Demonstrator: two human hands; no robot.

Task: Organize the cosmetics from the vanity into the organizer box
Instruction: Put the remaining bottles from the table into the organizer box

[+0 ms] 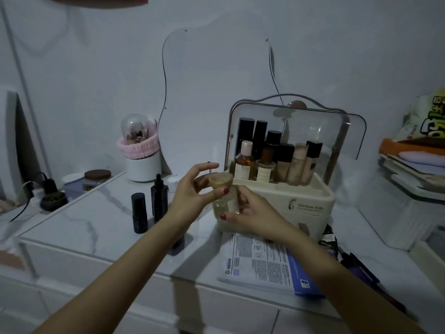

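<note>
Holding a small clear jar (225, 201) upright between both hands, just near of the organizer box (284, 201). Left hand (192, 191) pinching the tan lid (220, 178) from the left, fingers curled; right hand (250, 210) wrapped round the glass body from the right. Box directly beyond on the counter (96, 213), lid raised, bottles filling the far row. Two dark cosmetics (149, 208) standing further left, well apart from either hand.

Single head-worn wide-angle view. Looks forward and down from above the near edge of the worktop (72, 220), facing the wall with the mirror (216, 97). Close range: both forearms reach in from the bottom edge. Strong edge distortion.
</note>
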